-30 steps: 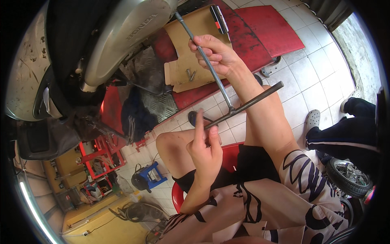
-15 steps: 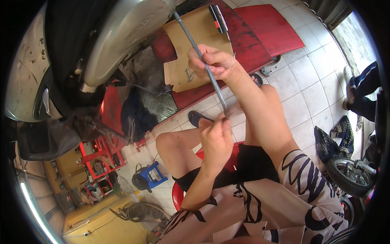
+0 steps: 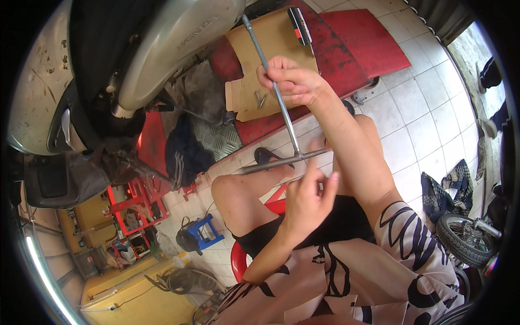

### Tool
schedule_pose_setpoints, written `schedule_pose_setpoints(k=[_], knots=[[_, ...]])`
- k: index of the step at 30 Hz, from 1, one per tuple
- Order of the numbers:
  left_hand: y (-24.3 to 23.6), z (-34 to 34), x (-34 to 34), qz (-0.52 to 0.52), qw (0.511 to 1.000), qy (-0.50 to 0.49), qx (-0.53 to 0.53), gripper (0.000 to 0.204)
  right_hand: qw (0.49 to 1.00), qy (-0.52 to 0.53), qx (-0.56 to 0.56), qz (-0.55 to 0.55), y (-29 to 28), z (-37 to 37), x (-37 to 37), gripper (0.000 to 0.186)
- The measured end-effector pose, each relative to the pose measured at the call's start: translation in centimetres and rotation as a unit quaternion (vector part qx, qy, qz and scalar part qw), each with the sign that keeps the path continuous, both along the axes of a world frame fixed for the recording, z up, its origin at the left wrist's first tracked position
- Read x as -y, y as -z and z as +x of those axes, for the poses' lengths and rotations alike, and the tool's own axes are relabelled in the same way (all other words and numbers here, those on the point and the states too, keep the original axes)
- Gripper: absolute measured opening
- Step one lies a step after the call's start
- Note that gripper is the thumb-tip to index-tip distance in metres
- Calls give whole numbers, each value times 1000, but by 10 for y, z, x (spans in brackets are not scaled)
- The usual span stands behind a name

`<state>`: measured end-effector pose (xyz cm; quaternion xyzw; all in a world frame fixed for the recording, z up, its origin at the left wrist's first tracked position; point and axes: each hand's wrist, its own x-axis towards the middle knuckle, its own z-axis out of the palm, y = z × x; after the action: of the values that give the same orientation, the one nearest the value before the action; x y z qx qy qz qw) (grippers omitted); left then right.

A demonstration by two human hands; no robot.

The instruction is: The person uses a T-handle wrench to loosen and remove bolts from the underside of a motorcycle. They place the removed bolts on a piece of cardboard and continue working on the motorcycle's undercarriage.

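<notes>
My right hand (image 3: 290, 81) grips the shaft of a long steel T-handle wrench (image 3: 287, 122), whose far end reaches up to the silver cover (image 3: 189, 27) on the motor scooter at the upper left. The crossbar lies below, over my legs. My left hand (image 3: 311, 200) is just below the crossbar, fingers apart, the blurred index finger pointing up at or beside the bar near the joint; I cannot tell whether it touches. Beyond my right hand, small metal pieces (image 3: 260, 99) lie on a sheet of cardboard (image 3: 244, 49).
A red lift platform (image 3: 382, 43) runs behind the cardboard. Around me are a blue-framed item (image 3: 206, 227), a red tool rack (image 3: 132, 214), a wheel (image 3: 460, 241) and patterned cloth (image 3: 444, 192) on tiles. Another person's dark-clad legs (image 3: 490, 76) show at the right edge.
The wrench's crossbar has turned to lie more level. My left hand has moved right and let its fingers apart. The other person's legs have moved outward to the right edge.
</notes>
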<state>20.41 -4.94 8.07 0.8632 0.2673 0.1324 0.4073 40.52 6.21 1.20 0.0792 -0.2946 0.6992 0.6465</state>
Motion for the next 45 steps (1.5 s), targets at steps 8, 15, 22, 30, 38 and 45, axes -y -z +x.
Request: schedule_pose_setpoints(k=[8, 15, 22, 30, 38, 45], knots=[[-30, -6, -12, -47, 989, -115, 74, 76, 998, 38, 6, -42, -3, 4, 2, 29], [-24, 8, -2, -85, 991, 97, -23, 83, 997, 45, 8, -68, 0, -3, -3, 30], [2, -23, -7, -130, 988, -69, 53, 58, 993, 65, -55, -78, -2, 3, 1, 31], [14, -21, -81, -260, 958, -119, 1, 26, 963, 120, -54, -234, -18, 29, 27, 21], [5, 113, -202, -379, 876, -183, 236, 20, 971, 143, -59, -185, -20, 71, 59, 23], [4, 170, -233, -356, 866, -227, 268, 13, 950, 201, -42, -234, -15, 76, 59, 28]])
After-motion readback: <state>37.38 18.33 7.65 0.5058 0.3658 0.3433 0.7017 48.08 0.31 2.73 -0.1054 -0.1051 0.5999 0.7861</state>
